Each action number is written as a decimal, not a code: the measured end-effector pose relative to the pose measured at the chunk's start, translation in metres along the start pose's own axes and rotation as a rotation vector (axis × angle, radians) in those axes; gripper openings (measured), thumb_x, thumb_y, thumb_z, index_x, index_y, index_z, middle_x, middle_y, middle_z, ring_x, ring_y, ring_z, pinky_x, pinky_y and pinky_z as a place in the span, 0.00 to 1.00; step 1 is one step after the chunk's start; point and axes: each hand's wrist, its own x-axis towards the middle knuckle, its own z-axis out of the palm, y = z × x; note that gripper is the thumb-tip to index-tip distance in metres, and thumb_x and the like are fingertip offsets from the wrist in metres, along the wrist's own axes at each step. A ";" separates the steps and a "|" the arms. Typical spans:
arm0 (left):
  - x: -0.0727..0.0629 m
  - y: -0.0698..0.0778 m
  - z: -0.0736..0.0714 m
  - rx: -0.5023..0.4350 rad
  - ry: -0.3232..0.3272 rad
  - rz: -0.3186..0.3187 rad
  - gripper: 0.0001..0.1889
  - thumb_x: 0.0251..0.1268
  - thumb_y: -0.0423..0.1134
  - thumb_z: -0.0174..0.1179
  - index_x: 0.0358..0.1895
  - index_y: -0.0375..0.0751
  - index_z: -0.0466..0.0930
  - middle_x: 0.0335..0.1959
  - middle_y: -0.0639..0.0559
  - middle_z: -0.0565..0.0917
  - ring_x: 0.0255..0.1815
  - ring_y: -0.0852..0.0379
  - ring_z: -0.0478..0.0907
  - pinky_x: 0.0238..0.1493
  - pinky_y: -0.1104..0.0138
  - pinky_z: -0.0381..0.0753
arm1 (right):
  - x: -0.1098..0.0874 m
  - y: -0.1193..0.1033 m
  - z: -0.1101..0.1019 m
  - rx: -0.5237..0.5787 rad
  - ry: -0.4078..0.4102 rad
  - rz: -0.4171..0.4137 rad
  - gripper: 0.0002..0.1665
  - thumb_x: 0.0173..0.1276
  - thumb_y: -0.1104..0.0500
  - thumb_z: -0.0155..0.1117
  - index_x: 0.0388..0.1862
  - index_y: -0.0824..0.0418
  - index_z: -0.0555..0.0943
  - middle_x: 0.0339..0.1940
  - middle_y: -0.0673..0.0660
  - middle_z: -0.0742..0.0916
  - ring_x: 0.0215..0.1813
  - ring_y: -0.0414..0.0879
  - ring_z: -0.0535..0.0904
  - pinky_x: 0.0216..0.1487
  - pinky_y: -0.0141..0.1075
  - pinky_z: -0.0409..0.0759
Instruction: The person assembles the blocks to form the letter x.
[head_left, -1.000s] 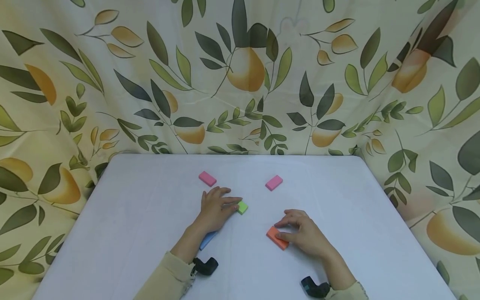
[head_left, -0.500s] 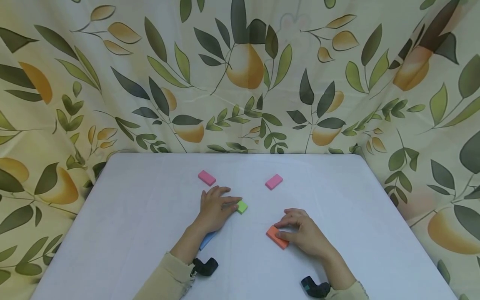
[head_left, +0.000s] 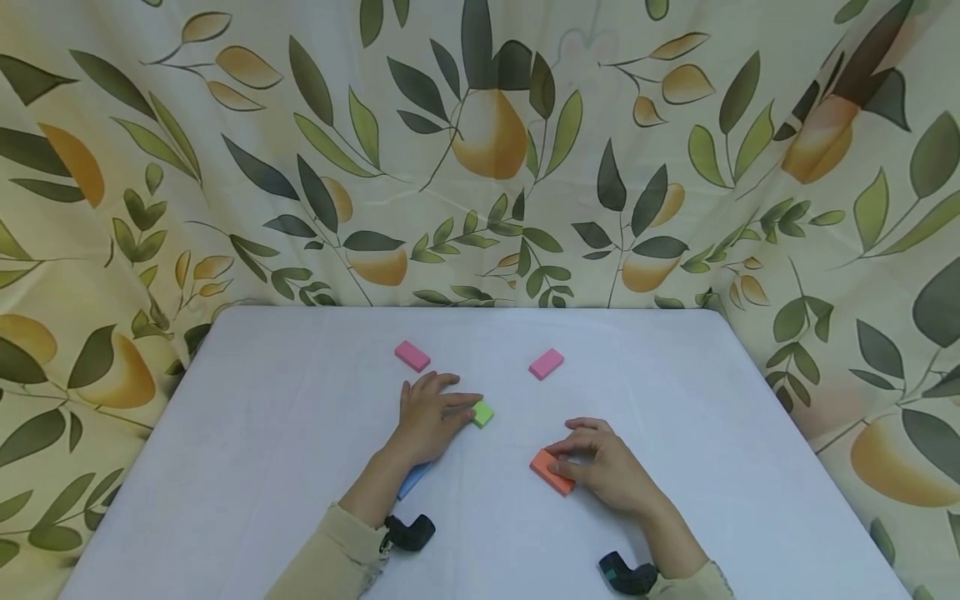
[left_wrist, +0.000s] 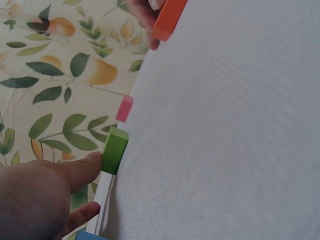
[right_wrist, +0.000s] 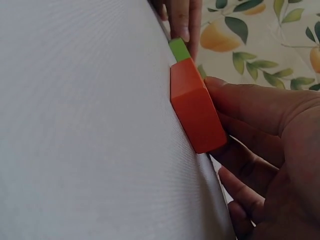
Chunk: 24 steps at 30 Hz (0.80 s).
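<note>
A small green block (head_left: pixel 483 414) lies on the table, pinched between the thumb and index finger of my left hand (head_left: pixel 431 417). In the left wrist view the thumb lies against the end of the green block (left_wrist: pixel 115 150). My right hand (head_left: pixel 603 467) pinches an orange block (head_left: pixel 551 473) at its right side, thumb nearer me and index finger beyond. The right wrist view shows the orange block (right_wrist: pixel 197 110) close to the white surface, with the other fingers below the thumb. A blue block (head_left: pixel 414 481) is partly hidden under the left wrist.
Two pink blocks lie farther back on the white table (head_left: pixel 315 433): a left one (head_left: pixel 412 356) and a right one (head_left: pixel 547 363). A leaf-and-fruit patterned curtain (head_left: pixel 450 208) hangs behind the table and along its sides. Black wrist cameras sit on both wrists.
</note>
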 end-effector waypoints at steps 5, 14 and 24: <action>0.000 -0.001 0.000 0.011 -0.008 -0.007 0.16 0.76 0.52 0.60 0.62 0.65 0.85 0.76 0.47 0.71 0.84 0.37 0.52 0.79 0.32 0.34 | -0.001 -0.006 0.000 -0.051 0.004 0.003 0.11 0.61 0.50 0.79 0.43 0.39 0.91 0.59 0.51 0.84 0.67 0.50 0.74 0.68 0.56 0.71; 0.002 -0.002 0.002 0.017 -0.010 -0.005 0.16 0.76 0.53 0.60 0.62 0.65 0.85 0.76 0.48 0.71 0.84 0.38 0.52 0.79 0.31 0.35 | -0.003 -0.018 -0.001 -0.088 -0.017 0.027 0.10 0.64 0.56 0.77 0.43 0.43 0.91 0.39 0.39 0.88 0.49 0.40 0.80 0.53 0.39 0.77; 0.001 -0.002 0.001 0.015 -0.008 -0.008 0.16 0.76 0.52 0.60 0.62 0.65 0.85 0.76 0.47 0.71 0.83 0.37 0.52 0.78 0.30 0.36 | -0.003 -0.026 -0.001 -0.097 -0.025 0.082 0.09 0.64 0.53 0.77 0.44 0.46 0.92 0.38 0.43 0.88 0.44 0.40 0.79 0.45 0.34 0.77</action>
